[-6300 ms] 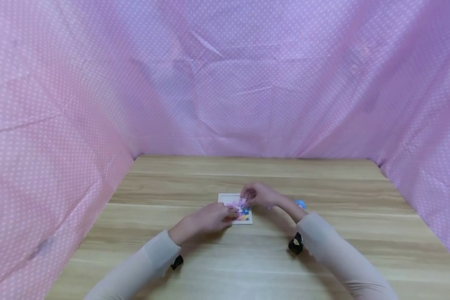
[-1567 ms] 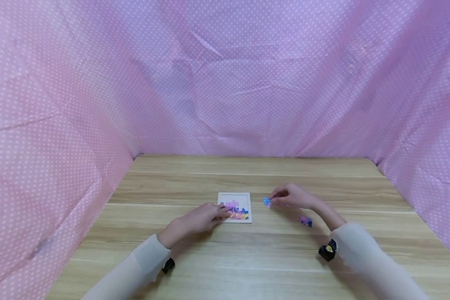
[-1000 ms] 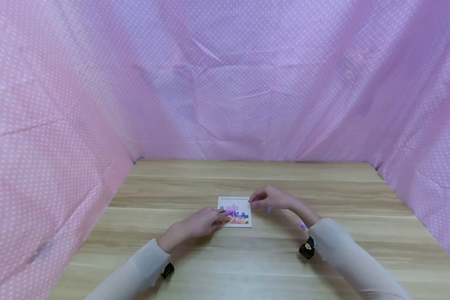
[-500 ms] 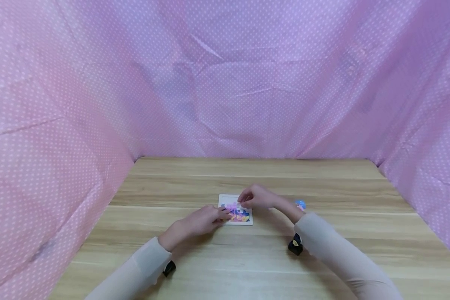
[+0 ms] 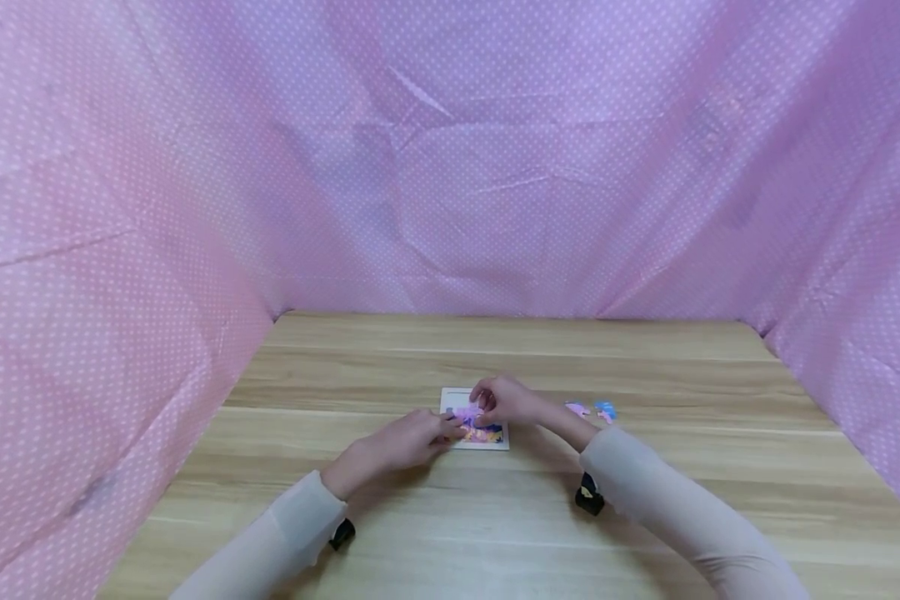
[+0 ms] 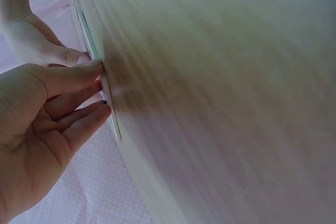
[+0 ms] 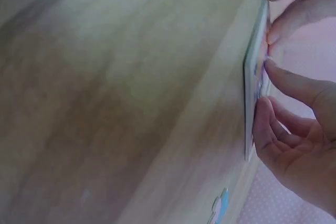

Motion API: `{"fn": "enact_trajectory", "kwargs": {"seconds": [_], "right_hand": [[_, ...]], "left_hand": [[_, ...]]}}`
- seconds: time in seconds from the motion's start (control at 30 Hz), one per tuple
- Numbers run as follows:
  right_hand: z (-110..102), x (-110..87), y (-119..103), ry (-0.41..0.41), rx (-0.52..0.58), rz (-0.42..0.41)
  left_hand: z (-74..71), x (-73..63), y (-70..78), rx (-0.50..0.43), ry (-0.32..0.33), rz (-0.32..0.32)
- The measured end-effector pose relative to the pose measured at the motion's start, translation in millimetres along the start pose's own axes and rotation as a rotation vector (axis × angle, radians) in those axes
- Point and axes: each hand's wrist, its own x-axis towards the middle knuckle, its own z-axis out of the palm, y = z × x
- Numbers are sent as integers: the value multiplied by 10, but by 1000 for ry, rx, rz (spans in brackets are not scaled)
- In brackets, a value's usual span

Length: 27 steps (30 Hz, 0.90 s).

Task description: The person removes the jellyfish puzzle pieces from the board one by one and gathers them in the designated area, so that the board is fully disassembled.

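A white-framed jigsaw puzzle board [image 5: 444,400] lies on the table, its lower part filled with pink, purple, blue and yellow pieces. My left hand [image 5: 414,439] holds the board at its left side. In the left wrist view the thumb [image 6: 79,74] meets the near edge while the other fingers reach over the top. Above the filled part, my right hand [image 5: 510,402] works with thumb and index finger bent close together at a puzzle piece [image 7: 259,85], mostly hidden by the fingers. Seen from the right wrist, those fingertips are right at the board's surface.
Two loose puzzle pieces, one pink [image 5: 577,409] and one blue and pink [image 5: 606,411], lie right of the board, close behind the right forearm. The wooden table [image 5: 450,517] is bordered by a pink dotted cloth [image 5: 450,208] behind and at both sides.
From the loose pieces on the right, my right hand has moved left over the puzzle board and now sits lower and further in on it. The left hand has stayed at the board's left side.
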Motion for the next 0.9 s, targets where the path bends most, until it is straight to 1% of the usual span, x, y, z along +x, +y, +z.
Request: {"fn": "enact_trajectory", "kwargs": {"seconds": [0.17, 0.37, 0.53, 0.6, 0.77, 0.9], "right_hand": [[34, -3, -1, 18, -34, 15], [43, -1, 24, 31, -5, 8], [37, -7, 15, 37, 39, 44], [35, -6, 10, 47, 66, 60], [18, -10, 29, 84, 141, 52], [-4, -35, 47, 100, 177, 68]], "left_hand": [[12, 6, -6, 14, 3, 8], [11, 5, 6, 30, 15, 13], [1, 2, 25, 27, 22, 17], [1, 4, 26, 25, 19, 9], [9, 9, 28, 22, 18, -4], [9, 9, 40, 13, 2, -24]]}}
